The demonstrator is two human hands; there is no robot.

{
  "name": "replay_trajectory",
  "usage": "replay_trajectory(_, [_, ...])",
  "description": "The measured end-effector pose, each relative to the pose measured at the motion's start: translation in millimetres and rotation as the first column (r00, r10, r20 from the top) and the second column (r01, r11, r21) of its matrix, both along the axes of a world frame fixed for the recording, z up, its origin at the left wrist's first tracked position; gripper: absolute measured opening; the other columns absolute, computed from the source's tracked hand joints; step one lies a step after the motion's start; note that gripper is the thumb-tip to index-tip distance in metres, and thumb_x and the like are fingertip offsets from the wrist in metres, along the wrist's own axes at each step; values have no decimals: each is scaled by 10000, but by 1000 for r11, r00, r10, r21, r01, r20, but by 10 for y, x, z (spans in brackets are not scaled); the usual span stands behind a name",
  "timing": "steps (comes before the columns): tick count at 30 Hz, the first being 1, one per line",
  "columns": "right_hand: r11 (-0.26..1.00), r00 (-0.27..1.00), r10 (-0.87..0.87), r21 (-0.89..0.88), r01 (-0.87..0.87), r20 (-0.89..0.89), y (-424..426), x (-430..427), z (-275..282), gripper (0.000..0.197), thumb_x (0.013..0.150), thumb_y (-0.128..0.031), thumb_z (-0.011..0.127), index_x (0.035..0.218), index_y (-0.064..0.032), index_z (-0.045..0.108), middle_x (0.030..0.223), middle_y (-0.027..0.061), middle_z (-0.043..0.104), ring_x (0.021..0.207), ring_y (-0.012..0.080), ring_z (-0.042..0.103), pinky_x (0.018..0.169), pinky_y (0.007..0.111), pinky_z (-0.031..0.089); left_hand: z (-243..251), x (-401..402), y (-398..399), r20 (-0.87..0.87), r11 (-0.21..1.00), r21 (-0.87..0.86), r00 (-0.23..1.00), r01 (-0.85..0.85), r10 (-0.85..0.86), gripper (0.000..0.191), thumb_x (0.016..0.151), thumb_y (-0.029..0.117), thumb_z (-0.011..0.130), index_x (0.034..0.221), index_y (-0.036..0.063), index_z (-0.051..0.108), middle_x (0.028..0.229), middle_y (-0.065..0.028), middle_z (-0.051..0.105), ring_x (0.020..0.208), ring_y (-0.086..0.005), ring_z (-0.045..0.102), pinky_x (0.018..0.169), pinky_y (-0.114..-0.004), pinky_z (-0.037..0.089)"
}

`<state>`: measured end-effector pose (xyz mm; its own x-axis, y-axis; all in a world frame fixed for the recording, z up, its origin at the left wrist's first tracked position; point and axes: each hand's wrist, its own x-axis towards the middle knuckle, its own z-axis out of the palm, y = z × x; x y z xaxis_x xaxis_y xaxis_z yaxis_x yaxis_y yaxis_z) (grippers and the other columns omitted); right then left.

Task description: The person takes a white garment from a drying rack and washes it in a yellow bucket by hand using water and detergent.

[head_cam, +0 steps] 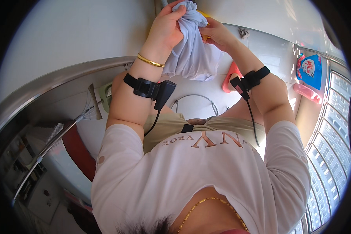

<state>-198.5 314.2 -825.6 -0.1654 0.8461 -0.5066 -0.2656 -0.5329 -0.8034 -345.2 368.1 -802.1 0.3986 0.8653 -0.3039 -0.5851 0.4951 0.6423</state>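
Observation:
My left hand (171, 22) is closed around the gathered upper end of a pale blue-white cloth (193, 55), perhaps a garment. The cloth hangs in long folds and spreads wider at its bottom. At its other side, my right hand (218, 33) grips the cloth's edge with thumb and fingers. Part of a yellow object (205, 37) shows behind the cloth near that hand; most of it is hidden, and I cannot tell what it is. A gold bangle (151, 61) circles my left wrist, and each forearm carries a strapped black device.
A stainless steel rail (61, 80) curves along the left, above a metal pole (51, 144). Below are a green plastic object (105, 98), a pink slipper (232, 76) on my foot and a thin hoop (196, 96). A blue bag (310, 73) stands near a barred window (327, 152).

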Motion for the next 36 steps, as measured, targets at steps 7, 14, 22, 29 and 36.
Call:
replay_trajectory(7, [970, 998, -42, 241, 30, 45, -72, 155, 372, 81, 851, -67, 513, 915, -28, 541, 702, -16, 483, 600, 66, 416, 550, 210, 344, 838, 123, -265, 162, 976, 204, 986, -72, 39, 159, 894, 111, 467, 997, 23, 551, 934, -124, 604, 879, -233, 585, 807, -338, 476])
replay_trajectory(14, [987, 986, -100, 112, 116, -133, -51, 169, 189, 284, 851, -26, 456, 1103, -101, 561, 714, -25, 505, 555, 56, 416, 439, 186, 267, 195, -115, -265, 228, 992, -103, 972, 71, -46, 271, 905, 100, 372, 1122, -40, 454, 1106, -140, 525, 1045, -267, 504, 960, -388, 393])
replay_trajectory(22, [926, 812, -340, -321, 200, -475, -153, -25, 174, 146, 856, -87, 464, 986, -127, 518, 702, -29, 483, 528, 66, 407, 398, 191, 219, 117, -28, -398, 232, 994, -109, 973, 25, 1, 365, 871, 45, 348, 1226, -36, 379, 1211, -172, 442, 1114, -276, 454, 1012, -382, 335])
replay_trajectory(29, [956, 868, -292, -155, 250, -402, -186, 67, 410, 60, 843, -121, 528, 824, -75, 494, 610, -20, 443, 429, 52, 315, 370, 201, 194, 57, -46, -358, -223, 987, 110, 971, 115, -88, 319, 932, 176, 408, 1230, 64, 429, 1103, -108, 556, 933, -176, 570, 778, -271, 476])
replay_trajectory(36, [970, 876, -222, -7, 243, -428, -199, 222, 700, 125, 802, -55, 497, 918, -13, 520, 642, -7, 486, 460, 46, 384, 361, 189, 234, -45, 107, -518, -361, 935, -207, 866, 288, -347, 315, 837, 59, 543, 1143, 16, 483, 1002, -65, 562, 884, -138, 558, 766, -253, 462])
